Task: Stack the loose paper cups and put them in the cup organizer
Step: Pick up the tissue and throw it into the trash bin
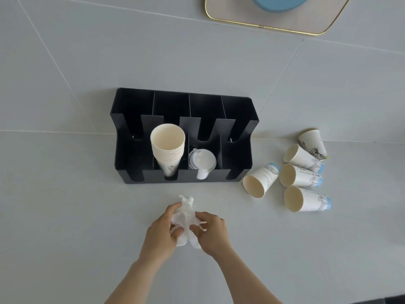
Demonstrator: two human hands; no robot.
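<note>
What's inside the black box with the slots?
The black organizer has four slots. The second from the left holds a stack of paper cups, and the third holds white lids. The two outer slots look empty, but their dark bottoms are hard to see.

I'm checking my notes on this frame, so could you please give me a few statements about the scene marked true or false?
1. Both hands hold a crumpled white tissue, left hand and right hand. True.
2. Five loose paper cups lie right of the black organizer. True.
3. The organizer is empty. False: it holds a stack of cups and white lids.
4. The loose cups stand upright. False: at least four lie on their sides.
5. A hand grips a loose cup. False: none touches one.
</note>
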